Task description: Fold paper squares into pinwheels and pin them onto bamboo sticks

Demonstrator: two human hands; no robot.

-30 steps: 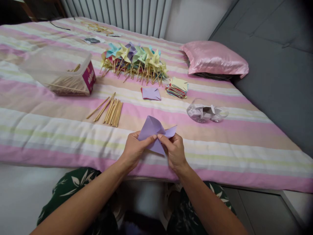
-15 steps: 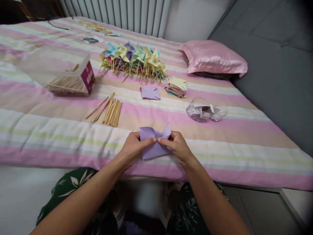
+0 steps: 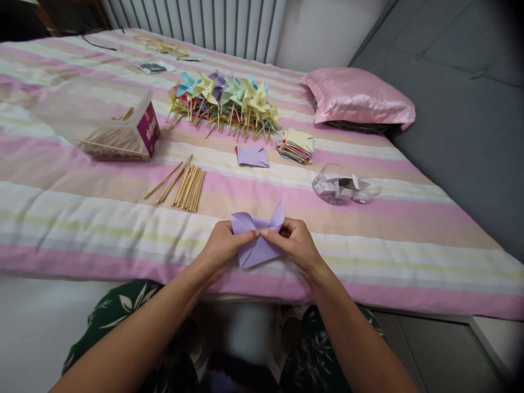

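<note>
Left hand [image 3: 223,248] and right hand [image 3: 298,245] both pinch the lilac paper square [image 3: 258,240] at its centre, two corners folded inward; the paper is held just above the near edge of the striped bed [image 3: 82,218]; wooden sticks [image 3: 184,185] lie beyond, finished pinwheels [image 3: 225,101] farther back.
</note>
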